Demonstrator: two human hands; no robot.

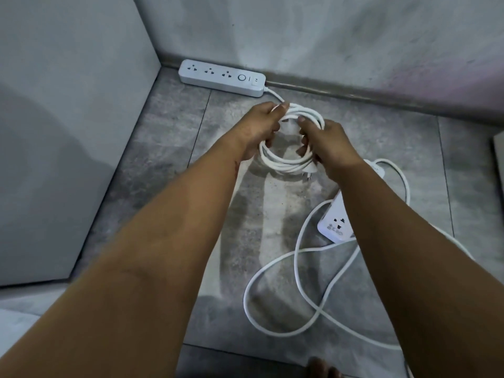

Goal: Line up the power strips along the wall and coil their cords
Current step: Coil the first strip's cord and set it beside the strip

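Both arms reach out over the grey tiled floor (169,148), and both hands are on one bundle. The coiled cord (289,159), white and wound into several round loops, hangs between them near the far edge of the floor. The left hand (259,126) closes its fingers around the coil's left side, thumb pressed along the top strands. The right hand (324,143) clamps the right side, fingers curled through the loops and thumb on top. Two firm grips, one ring of cable.

At the bottom of the coil the plug (306,170) pokes out, its pins pointing toward the near-right. From the top of the coil a short run of cord leads up to the first power strip (222,77), a white bar with three sockets and a round button. It lies flat along the far edge of the floor, right against the wall (300,36), its left end close to the far-left corner.

Now the right side of the floor: a second power strip (336,222) lies partly under the right forearm, angled, well apart from the wall. Its loose cord (272,296) sprawls across the near-right tiles in wide crossing loops, uncoiled.

At the near edge, toes of a bare foot (323,368) just peek in.
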